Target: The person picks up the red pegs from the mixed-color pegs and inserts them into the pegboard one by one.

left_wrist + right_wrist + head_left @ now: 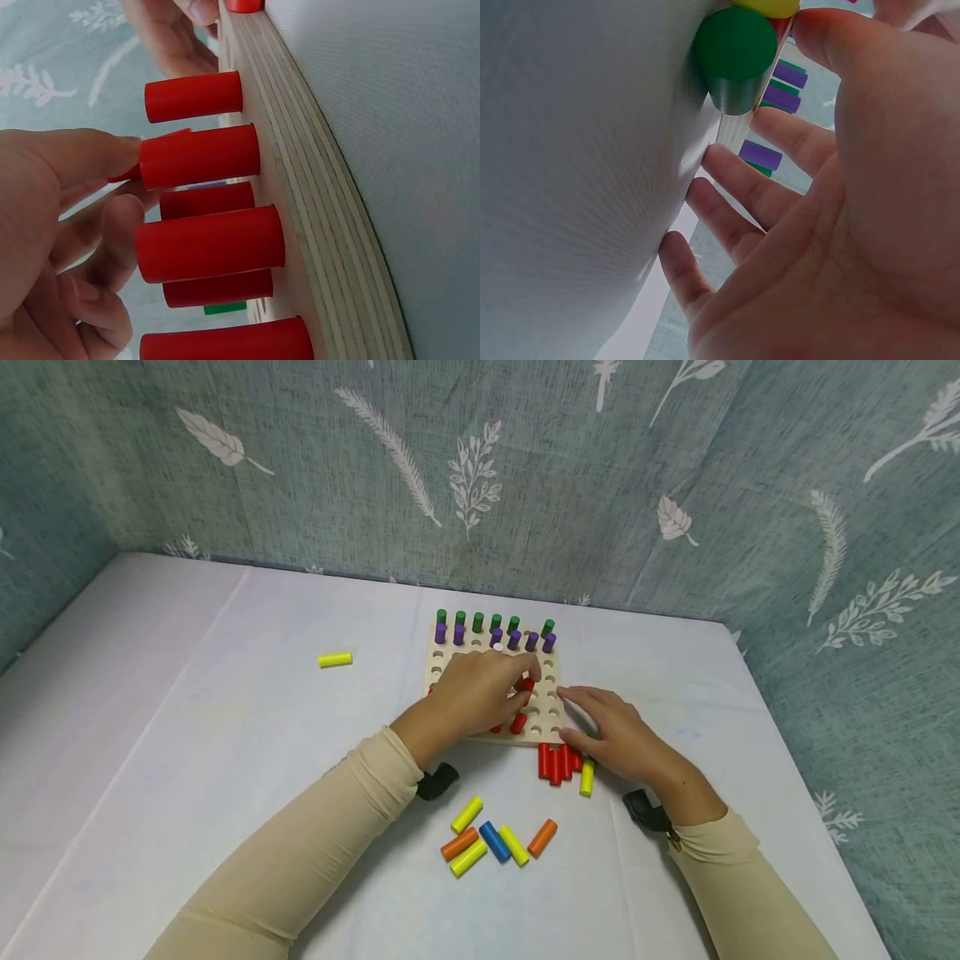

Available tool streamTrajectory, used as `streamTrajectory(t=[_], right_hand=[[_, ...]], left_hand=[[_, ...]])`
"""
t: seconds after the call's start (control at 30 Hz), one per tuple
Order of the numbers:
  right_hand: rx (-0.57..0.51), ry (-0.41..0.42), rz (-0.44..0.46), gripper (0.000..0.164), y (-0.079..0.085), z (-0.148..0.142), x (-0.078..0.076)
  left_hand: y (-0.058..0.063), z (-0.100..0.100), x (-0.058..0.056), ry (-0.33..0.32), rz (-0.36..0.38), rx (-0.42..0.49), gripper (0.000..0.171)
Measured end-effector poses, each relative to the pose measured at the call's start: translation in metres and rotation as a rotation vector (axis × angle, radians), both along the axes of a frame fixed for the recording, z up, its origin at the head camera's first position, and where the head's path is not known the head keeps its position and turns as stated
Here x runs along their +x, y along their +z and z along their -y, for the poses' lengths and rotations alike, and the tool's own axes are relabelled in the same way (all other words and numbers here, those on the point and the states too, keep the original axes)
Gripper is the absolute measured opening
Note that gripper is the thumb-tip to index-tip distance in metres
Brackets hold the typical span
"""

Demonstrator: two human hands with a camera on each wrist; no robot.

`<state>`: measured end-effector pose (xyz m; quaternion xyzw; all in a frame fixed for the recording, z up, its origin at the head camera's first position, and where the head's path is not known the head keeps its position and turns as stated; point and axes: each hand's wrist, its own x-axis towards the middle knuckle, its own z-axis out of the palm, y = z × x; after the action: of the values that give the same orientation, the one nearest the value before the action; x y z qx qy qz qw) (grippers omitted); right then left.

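Note:
A wooden pegboard (551, 734) lies on the table with rows of green pegs (477, 622) and purple pegs (440, 633) standing along its far side. My left hand (480, 689) reaches over the board and pinches a red peg (528, 685) between thumb and fingers. Several red pegs (210, 244) stand in the board beside that hand; in the head view it covers most of them. At the board's right edge, my right hand (622, 735) rests with spread fingers, its fingertips touching or close to the edge. A green peg (735, 45) lies by its thumb.
Loose red pegs (555, 765) and a yellow peg (587, 778) lie at the board's near right corner. Closer to me is a scatter with a blue peg (494, 842), an orange peg (542, 838) and several others. Another yellow peg (335, 659) sits far left.

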<state>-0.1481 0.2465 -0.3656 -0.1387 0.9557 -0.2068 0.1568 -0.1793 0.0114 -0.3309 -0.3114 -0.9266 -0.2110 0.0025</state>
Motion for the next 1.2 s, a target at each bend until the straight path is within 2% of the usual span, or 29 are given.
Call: streamTrajectory(t=[0.23,0.67,0.9,1.2], right_hand=[[0.0,-0.002,-0.004,0.065,-0.0008,0.0,0.0006],[0.014,-0.006,-0.007,0.066,-0.0006,0.0018,-0.0011],[0.002,-0.003,0.008,0.066,-0.0013,0.0011,-0.0002],[-0.007,0.012,-0.024,0.065,-0.0019,-0.0005,0.0]], left_hand=[[-0.0029,0.0018,0.0005,-0.016,0.007,-0.057,0.022],[-0.0036,0.0022,-0.0003,-0.007,0.024,-0.083,0.02],[-0.0048,0.0017,0.0005,-0.021,0.066,-0.096,0.02],[-0.0042,-0.0002,0.0003,-0.011,0.066,-0.112,0.021]])
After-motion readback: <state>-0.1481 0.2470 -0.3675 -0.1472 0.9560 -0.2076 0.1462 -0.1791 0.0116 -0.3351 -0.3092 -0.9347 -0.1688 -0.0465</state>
